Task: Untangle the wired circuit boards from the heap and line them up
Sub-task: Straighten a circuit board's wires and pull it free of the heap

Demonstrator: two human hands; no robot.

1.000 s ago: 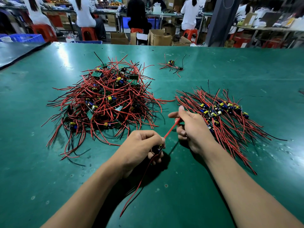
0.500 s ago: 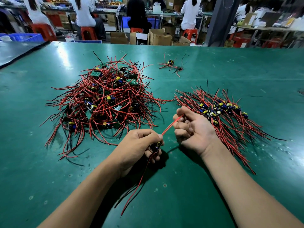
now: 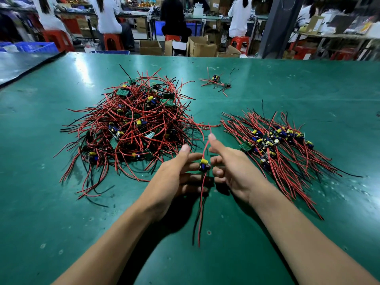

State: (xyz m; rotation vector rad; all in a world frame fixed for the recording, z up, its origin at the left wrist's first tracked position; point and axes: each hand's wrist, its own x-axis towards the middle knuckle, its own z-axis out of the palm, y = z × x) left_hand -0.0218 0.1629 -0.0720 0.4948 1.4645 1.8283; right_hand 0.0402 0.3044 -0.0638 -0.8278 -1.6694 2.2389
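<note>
Sprawling over the left of the green table [image 3: 41, 140], a heap [image 3: 131, 124] of boards tangled in red and black wires is seen. Just right of it the left hand [image 3: 174, 173] is raised, fingers stretched and thumb up. Its fingertips are laid against one board [image 3: 204, 165], which is held up between the two hands, its wires hanging toward the table and one red wire rising past the right thumb. Farther back a small clump [image 3: 218, 81] lies well apart. The right hand [image 3: 232, 169] is seen with fingers curled beside the board; whether they pinch it cannot be told. At right, boards are laid in a row [image 3: 275, 145], wires fanned out.
</note>
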